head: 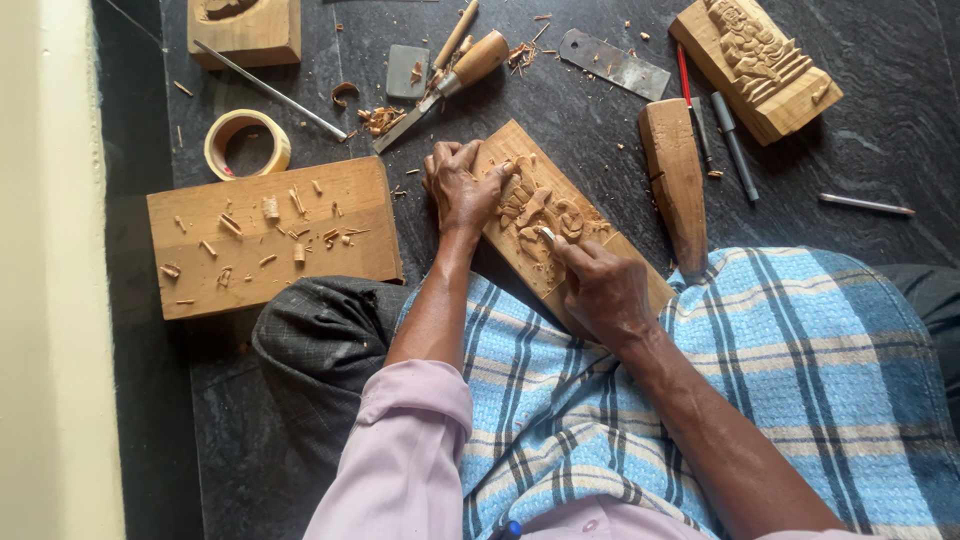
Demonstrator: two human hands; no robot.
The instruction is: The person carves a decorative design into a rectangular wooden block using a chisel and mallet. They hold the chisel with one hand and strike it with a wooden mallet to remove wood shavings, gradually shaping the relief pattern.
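Dark stone floor (560,130) fills the view, person seated on it, blue checked cloth (800,370) over the lap at 5 o'clock; flat wooden board (270,235) littered with chips at 9 o'clock of centre; carved wooden panel (545,215) dead centre, lying slantwise with its lower end against the lap, half-cut relief on its face; finished carved block (755,60) at 1 o'clock; wooden mallet (675,180) just beside the panel at 3 o'clock; another hollowed block (245,30) at 11 o'clock; left hand (462,188) flat on the panel's upper left edge, fingers spread and curled over the rim, pinning it; right hand (600,285) closed around a small light tool tip (547,234) touching the relief, tool mostly hidden; tape roll (247,143) at 10 o'clock; wooden-handled chisel (450,85) at 12; metal scraper (613,62), pens (730,135) near the mallet
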